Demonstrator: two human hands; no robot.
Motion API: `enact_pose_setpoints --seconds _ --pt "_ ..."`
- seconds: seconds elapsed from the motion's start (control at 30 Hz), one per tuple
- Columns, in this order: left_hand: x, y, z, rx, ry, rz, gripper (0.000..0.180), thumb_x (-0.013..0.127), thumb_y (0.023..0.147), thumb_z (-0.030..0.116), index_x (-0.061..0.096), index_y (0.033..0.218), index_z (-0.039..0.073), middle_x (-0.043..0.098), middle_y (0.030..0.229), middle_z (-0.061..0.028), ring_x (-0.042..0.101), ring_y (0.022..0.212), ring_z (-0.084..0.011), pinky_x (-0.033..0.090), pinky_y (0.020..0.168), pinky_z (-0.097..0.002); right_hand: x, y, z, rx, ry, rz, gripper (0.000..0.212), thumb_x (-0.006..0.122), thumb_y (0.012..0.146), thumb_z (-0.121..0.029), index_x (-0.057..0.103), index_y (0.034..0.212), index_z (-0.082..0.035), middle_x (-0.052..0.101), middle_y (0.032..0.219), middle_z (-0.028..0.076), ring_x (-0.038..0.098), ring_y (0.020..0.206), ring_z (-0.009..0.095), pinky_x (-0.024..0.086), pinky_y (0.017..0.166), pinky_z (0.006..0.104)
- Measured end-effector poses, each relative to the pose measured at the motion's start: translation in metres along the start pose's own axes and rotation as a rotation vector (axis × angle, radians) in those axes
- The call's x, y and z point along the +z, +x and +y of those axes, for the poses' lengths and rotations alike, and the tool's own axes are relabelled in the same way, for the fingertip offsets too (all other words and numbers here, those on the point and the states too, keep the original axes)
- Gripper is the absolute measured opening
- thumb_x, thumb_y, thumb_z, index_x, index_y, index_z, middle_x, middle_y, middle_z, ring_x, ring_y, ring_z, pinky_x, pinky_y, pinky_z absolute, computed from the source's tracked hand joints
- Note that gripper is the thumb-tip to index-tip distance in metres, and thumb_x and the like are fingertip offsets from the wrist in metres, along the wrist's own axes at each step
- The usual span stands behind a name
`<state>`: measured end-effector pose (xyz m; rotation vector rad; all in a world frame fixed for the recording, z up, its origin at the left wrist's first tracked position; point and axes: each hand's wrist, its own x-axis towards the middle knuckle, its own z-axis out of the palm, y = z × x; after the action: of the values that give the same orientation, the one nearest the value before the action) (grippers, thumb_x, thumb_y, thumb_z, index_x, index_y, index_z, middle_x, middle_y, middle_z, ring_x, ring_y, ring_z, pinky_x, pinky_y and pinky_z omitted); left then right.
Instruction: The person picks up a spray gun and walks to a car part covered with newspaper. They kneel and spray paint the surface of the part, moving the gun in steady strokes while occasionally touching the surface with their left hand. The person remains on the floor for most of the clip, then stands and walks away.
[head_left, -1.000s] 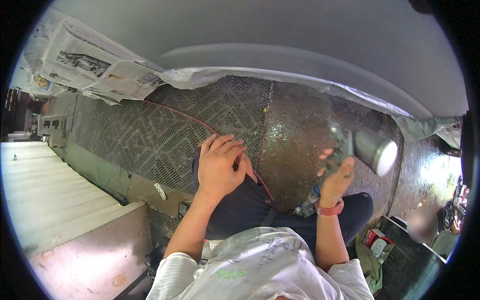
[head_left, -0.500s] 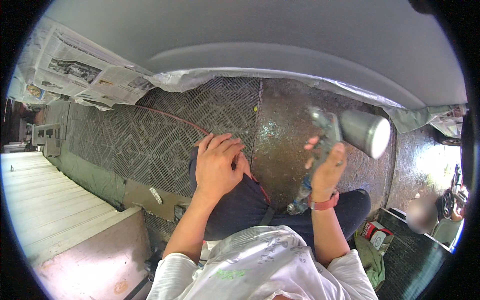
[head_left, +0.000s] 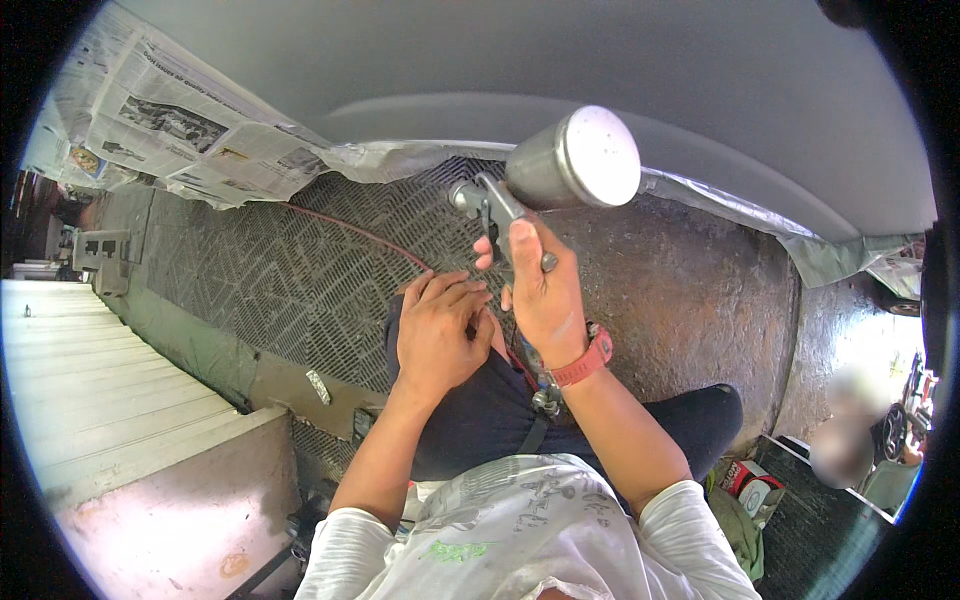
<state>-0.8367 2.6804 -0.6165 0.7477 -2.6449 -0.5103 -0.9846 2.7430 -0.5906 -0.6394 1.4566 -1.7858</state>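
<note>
My right hand (head_left: 547, 295), a red watch on its wrist, is wrapped around the grip of a metal paint spray gun (head_left: 500, 205). The gun's silver cup (head_left: 597, 158) stands tilted on its upper right side, and its nozzle points left. A hose fitting (head_left: 546, 400) shows below my wrist. My left hand (head_left: 440, 325) rests on my left knee with fingers stretched and slightly bent, holding nothing. In front of me is a grey vehicle panel (head_left: 400, 60), its lower edge lined with masking sheet (head_left: 385, 160).
Newspaper (head_left: 190, 120) covers the panel's left end. A red hose (head_left: 355, 232) crosses the grated mat (head_left: 250, 270). Wet concrete (head_left: 680, 300) lies to the right. A white ribbed cabinet (head_left: 90, 400) stands at left; a red-and-white box (head_left: 750, 483) and a blurred person (head_left: 845, 450) are at right.
My right hand has swung the spray gun left and slightly upward, from over the concrete to near my left hand. My left hand stays on the knee.
</note>
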Motion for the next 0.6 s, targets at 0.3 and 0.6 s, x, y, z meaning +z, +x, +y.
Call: enact_pose_setpoints --seconds 0.3,0.6 --pt "0.006 0.005 0.004 0.036 0.005 0.007 0.022 0.073 0.082 0.015 0.081 0.101 0.007 0.08 0.115 -0.0048 0.068 0.122 -0.0259 0.043 0.115 -0.0503 -0.084 -0.039 -0.014 -0.04 -0.145 0.395 0.06 0.035 0.116 -0.052 0.066 0.13 -0.003 0.074 0.098 0.011 0.071 0.081 0.017 0.051 0.051 0.0266" --pt "0.016 0.013 0.016 0.067 0.003 -0.018 0.021 0.073 0.082 0.015 0.081 0.1 0.008 0.08 0.114 -0.0045 0.068 0.123 -0.0255 0.042 0.116 -0.0506 -0.184 -0.101 -0.02 -0.168 -0.096 0.954 0.067 0.03 0.114 -0.056 0.059 0.139 -0.001 0.075 0.112 0.017 0.075 0.098 0.024 0.055 0.05 0.029"
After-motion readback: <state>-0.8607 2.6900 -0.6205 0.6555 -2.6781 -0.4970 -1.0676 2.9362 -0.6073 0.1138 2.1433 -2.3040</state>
